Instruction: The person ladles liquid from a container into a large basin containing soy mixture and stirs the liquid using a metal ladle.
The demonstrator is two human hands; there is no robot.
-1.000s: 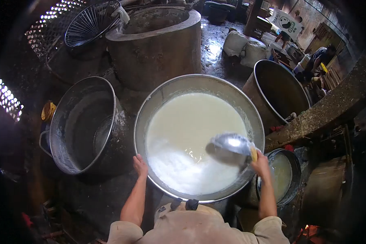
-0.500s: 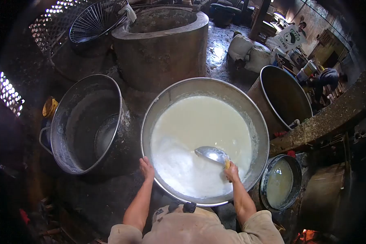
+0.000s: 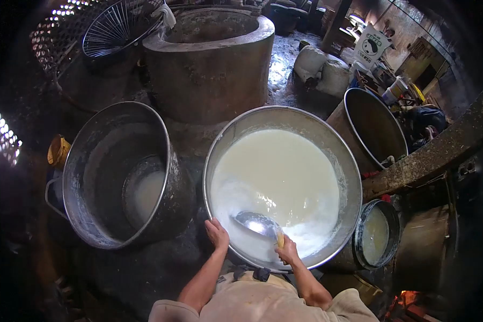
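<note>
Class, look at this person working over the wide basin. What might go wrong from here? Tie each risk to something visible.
The ladle, held by the right hand, sits in the liquid near the front rim; a hard sweep might splash some out. The left hand is at the rim of the basin, so a splash could wet it. A fire glows at lower right; a careless step that way might risk a burn.

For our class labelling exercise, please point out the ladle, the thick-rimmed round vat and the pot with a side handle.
Ladle [image 3: 257, 223]: head view, on its metal bowl.
Round vat [image 3: 209, 80]: head view, on its outer wall.
Side-handled pot [image 3: 98, 177]: head view, on its inner wall.
</note>
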